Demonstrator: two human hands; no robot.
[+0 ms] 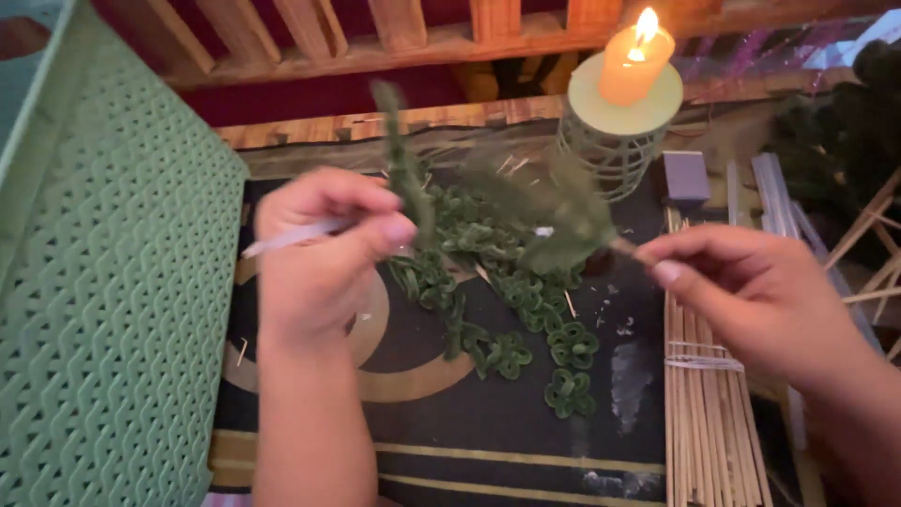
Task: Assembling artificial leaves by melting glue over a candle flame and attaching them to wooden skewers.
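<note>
We see the left hand (324, 249) closed on a pale glue stick (291, 237) and a green leaf strip (405, 174), while the right hand (751, 296) pinches the thin stem of a blurred green leaf cluster (554, 221). Both are held above green loops (511, 314) scattered on the dark mat (526, 427), near a lit candle (635, 58) and bundled wooden sticks (704, 394).
</note>
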